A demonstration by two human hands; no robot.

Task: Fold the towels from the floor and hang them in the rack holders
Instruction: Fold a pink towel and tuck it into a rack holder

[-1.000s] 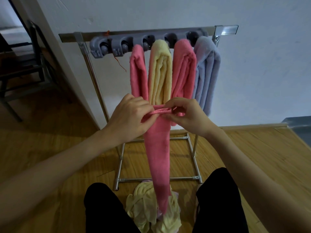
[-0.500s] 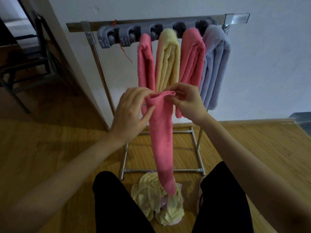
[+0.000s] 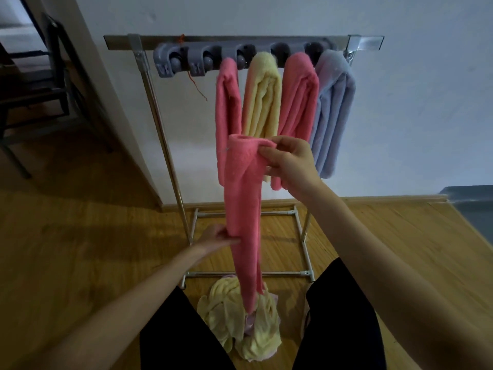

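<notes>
A person seated on a wooden floor (image 3: 80,249) works at a metal towel rack (image 3: 160,110), folding a long pink towel (image 3: 244,209) lengthwise before hanging it. At the left end of the rack's grey holder strip (image 3: 240,53), two holders (image 3: 186,62) stand empty; to their right hang four folded towels, a pink one (image 3: 226,108), a yellow one (image 3: 262,100), a second pink one (image 3: 300,102) and a lilac one (image 3: 333,108) at the right end. The left hand (image 3: 217,237) pinches the hanging towel partway down its left edge, thumb and fingers closed on the cloth. The right hand (image 3: 289,162) holds the top end in front of the hung towels, fingers clamped on the rolled upper edge. The strip's lower end dangles onto a heap of unfolded yellow and pale towels (image 3: 240,321) between the person's knees, just in front of the rack's base.

The step in hand appears to be halving the strip. It would go best if the left hand slides to the bottom, keeps both long edges together, and brings that end up level with the top, so the fold sits neat and thick enough to wedge into an empty holder.
</notes>
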